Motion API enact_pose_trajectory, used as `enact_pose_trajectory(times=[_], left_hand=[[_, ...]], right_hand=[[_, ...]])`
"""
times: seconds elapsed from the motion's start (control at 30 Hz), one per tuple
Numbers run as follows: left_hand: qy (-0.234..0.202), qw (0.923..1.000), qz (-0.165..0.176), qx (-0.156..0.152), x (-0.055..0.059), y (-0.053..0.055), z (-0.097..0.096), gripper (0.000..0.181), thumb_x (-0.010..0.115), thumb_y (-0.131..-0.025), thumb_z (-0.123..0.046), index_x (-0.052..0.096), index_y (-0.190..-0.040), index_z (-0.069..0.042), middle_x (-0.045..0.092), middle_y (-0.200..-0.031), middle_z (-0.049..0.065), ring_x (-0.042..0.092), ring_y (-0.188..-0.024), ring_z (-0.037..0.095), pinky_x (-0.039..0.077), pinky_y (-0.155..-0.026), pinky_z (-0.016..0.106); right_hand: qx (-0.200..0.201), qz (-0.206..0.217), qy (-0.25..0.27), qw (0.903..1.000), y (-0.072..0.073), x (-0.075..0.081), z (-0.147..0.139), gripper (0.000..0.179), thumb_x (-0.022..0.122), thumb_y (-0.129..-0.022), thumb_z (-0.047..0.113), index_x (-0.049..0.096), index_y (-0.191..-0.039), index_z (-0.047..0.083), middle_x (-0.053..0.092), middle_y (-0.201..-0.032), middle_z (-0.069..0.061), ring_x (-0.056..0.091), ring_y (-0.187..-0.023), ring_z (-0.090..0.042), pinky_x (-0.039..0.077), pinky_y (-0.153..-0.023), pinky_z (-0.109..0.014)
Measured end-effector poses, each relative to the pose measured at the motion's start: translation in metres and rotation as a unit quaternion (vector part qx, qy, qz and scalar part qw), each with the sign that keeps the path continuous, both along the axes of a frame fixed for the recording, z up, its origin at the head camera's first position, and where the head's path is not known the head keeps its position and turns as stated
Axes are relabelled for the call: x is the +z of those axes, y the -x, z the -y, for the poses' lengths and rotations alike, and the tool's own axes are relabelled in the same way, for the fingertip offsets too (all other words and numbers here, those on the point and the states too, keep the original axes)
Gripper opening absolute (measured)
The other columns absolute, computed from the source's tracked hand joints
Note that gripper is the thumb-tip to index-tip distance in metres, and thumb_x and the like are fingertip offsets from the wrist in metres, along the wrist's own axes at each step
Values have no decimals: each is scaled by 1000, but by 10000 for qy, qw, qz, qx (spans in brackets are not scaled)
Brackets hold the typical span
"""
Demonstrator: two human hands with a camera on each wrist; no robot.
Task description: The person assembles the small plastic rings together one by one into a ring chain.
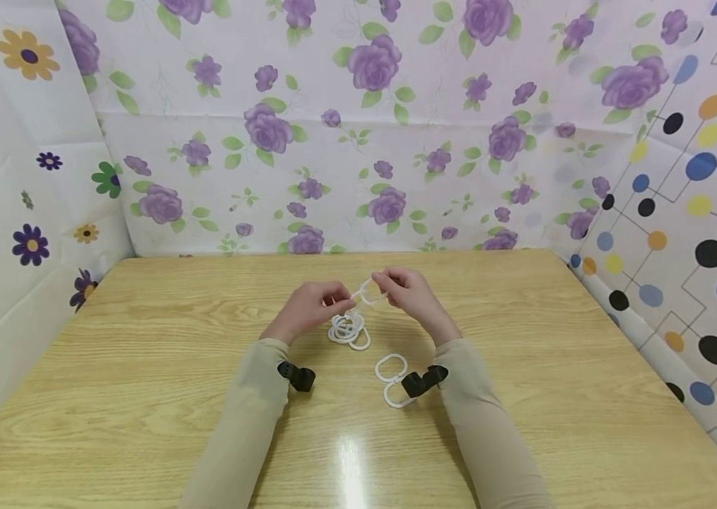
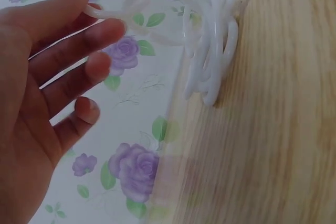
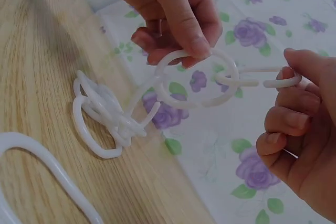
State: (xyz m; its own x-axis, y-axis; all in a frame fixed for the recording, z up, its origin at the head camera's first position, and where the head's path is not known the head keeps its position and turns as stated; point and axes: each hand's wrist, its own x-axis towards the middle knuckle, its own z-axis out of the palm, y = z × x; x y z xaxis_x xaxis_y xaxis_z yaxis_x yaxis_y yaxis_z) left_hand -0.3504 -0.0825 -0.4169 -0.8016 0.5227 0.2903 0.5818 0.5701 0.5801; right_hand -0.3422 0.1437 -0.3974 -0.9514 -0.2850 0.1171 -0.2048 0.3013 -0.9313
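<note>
Mid-linking or unlinking, we judge.
Left hand (image 1: 314, 305) pinches ring (image 3: 234, 72), right hand (image 1: 411, 291) gapped link (image 3: 282, 83); next likely calls for alignment.

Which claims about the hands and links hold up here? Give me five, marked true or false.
1. The left hand pinches a white link, and the right hand pinches a second white link. True.
2. Those two pinched links are separate from each other. False: one is hooked through the other.
3. On the table, a pair of links lies nearer the person than the link pile. True.
4. The link pile is blue. False: it is white.
5. Each wrist carries a black device. True.
</note>
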Motion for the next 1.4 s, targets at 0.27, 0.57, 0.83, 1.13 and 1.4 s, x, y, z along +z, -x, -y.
enact_pose_trajectory(times=[0.27, 0.57, 0.83, 1.13, 1.4], left_hand=[[265, 9928, 1091, -415, 2, 1, 1, 38, 60, -95, -41, 62, -125, -18, 66, -102, 3, 58, -81, 14, 48, -71, 29], [113, 9940, 895, -622, 4, -3, -5, 23, 59, -97, -30, 68, -109, -13, 66, -94, 1, 47, -68, 12, 42, -65, 26], [243, 9938, 983, -449, 3, 0, -2, 15, 60, -97, -27, 68, -96, -15, 62, -81, 1, 46, -66, 13, 39, -61, 26], [210, 9954, 932, -28, 2, 4, 6, 14, 59, -97, -24, 68, -99, -13, 64, -87, 5, 51, -73, 15, 42, -66, 28], [128, 9952, 965, -22, 0, 3, 8, 13, 61, -96, -23, 68, -97, -11, 63, -86, 3, 48, -70, 14, 40, -65, 27]], right_hand=[[268, -413, -997, 9938, -23, 23, 9, 40, 53, -101, 23, 53, -76, -9, 34, -52, 6, 31, -47, -9, 30, -51, -23], [750, -529, -1349, 9866, -24, 19, 12, 37, 54, -100, 19, 55, -76, -10, 37, -54, 3, 32, -48, -9, 32, -52, -23], [1516, -124, -1535, 9764, 0, -10, -2, 27, 54, -100, 26, 61, -96, 0, 42, -56, 2, 39, -51, -18, 36, -54, -26], [2582, 685, -2774, 9229, 6, -25, -18, 26, 75, -81, 11, 63, -103, 4, 52, -67, 4, 44, -60, -8, 35, -60, -21], [2773, 928, -2947, 9097, 5, -28, -16, 12, 72, -79, 3, 64, -88, 5, 51, -65, 6, 43, -59, -7, 33, -58, -20]])
